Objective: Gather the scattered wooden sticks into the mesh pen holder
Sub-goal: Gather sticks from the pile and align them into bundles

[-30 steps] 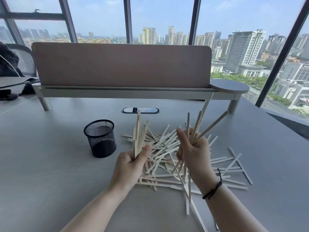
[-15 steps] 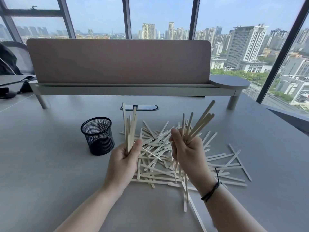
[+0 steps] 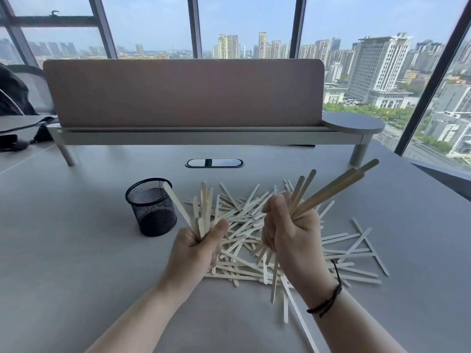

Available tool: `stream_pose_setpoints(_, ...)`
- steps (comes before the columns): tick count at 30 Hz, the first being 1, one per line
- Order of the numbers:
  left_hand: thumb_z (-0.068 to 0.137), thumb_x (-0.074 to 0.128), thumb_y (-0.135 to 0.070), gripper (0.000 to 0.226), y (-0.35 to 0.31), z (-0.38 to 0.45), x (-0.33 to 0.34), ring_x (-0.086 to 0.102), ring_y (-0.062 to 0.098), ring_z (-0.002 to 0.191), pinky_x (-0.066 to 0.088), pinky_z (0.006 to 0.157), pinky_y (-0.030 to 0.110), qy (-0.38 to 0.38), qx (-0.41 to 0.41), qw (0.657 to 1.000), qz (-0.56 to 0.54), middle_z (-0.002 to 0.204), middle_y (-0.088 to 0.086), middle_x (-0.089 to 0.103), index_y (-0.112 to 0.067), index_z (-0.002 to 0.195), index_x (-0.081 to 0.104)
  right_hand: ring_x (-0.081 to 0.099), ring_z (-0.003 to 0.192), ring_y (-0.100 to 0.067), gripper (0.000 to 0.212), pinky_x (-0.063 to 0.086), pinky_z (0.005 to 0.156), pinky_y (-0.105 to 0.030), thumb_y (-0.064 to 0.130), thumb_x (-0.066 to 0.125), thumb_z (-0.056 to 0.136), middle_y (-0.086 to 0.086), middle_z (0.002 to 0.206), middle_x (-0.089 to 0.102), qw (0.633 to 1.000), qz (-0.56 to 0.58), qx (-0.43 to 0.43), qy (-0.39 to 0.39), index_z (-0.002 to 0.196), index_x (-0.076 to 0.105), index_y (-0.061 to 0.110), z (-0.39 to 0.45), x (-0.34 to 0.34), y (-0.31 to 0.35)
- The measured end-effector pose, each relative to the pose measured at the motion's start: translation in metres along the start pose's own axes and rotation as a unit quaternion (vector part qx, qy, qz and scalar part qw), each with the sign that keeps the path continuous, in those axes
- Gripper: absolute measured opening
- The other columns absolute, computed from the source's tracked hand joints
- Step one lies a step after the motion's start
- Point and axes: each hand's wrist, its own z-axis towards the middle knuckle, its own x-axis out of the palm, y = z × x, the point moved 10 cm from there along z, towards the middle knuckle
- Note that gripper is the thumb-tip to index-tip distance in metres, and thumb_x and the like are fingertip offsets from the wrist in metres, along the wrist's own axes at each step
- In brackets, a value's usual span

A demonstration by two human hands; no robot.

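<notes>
High-rise office with full-height windows; a grey desk (image 3: 76, 263) carries a padded divider screen (image 3: 183, 93) along its far edge. Progress, as judged from the layout: early stage. The mesh pen holder (image 3: 151, 207) stands upright just beyond and outboard of the left hand, and no stick can be seen standing in it — its interior reads dark and apparently empty. The bulk of the work remains: a large loose pile of wooden sticks (image 3: 244, 225) lies flat on the desk beneath and between the two hands, spreading well out past the right wrist, with long axes crossing in every direction. Two bundles are lifted clear of it. The left hand (image 3: 196, 248) is closed in a fist round a left bundle (image 3: 202, 207), thumb pressed across the front; these sticks stand near upright, tips pointing up and away from the person, one splaying outward so that it crosses in front of the holder's rim. The right hand (image 3: 290, 238) is likewise clenched round a right bundle (image 3: 328, 192), whose long axis runs steeply oblique — upper ends pointing up and outboard, lower ends hanging below the fist toward the person. Neither bundle is squared at the ends; in my judgement each needs aligning before insertion.
</notes>
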Motion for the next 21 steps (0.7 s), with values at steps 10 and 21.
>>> stream_pose_setpoints(10,0.093,0.068,-0.038,0.06,0.006,0.002,-0.009,0.032,0.02,0.039,0.034,0.046,0.028,-0.068,-0.024,0.995,0.064,0.045,0.009,0.031,-0.017,0.044,0.039,0.02,0.046,-0.031,0.066,0.022,0.039,-0.045,0.061,0.054,0.091,-0.014,0.052,0.023,0.994,-0.094,-0.021,0.047,0.061,0.03,0.007,-0.005,0.015,0.0)
stream_pose_setpoints(21,0.087,0.068,-0.038,0.048,0.008,0.006,-0.017,0.045,0.024,0.034,0.042,0.046,0.039,-0.095,-0.03,0.989,0.108,0.04,0.01,0.048,-0.002,0.055,0.064,0.037,0.045,-0.017,0.062,0.034,0.045,-0.035,0.062,0.05,0.093,-0.008,0.05,0.038,0.972,-0.174,-0.16,-0.009,0.057,0.038,0.013,-0.024,0.029,0.03)
